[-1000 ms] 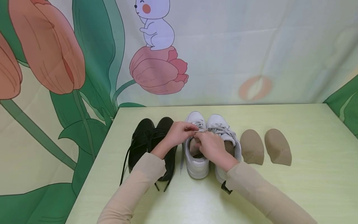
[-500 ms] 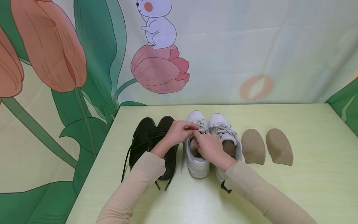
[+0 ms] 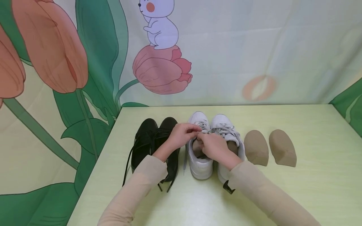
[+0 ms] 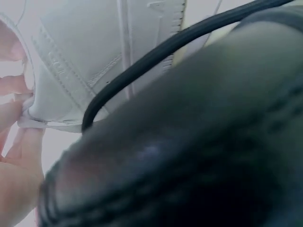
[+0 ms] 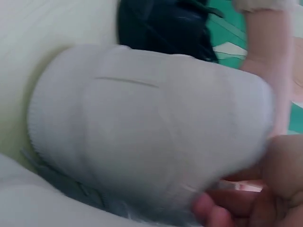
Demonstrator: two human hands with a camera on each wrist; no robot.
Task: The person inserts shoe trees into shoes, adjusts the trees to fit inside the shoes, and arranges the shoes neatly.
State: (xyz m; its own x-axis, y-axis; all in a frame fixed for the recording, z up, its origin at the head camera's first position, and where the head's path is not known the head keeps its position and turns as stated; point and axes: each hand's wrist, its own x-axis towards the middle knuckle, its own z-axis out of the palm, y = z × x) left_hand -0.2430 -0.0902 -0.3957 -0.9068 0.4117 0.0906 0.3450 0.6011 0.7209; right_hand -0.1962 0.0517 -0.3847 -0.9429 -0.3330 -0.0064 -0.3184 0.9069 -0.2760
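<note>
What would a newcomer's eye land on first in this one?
Probably the backdrop: the big orange tulip at upper left and the white cartoon animal on a pink bloom near the top. Next, likely the left hand and right hand, close together over the left white shoe in mid-table. Black shoes sit left of it, and two beige pads lie on the right.
</note>
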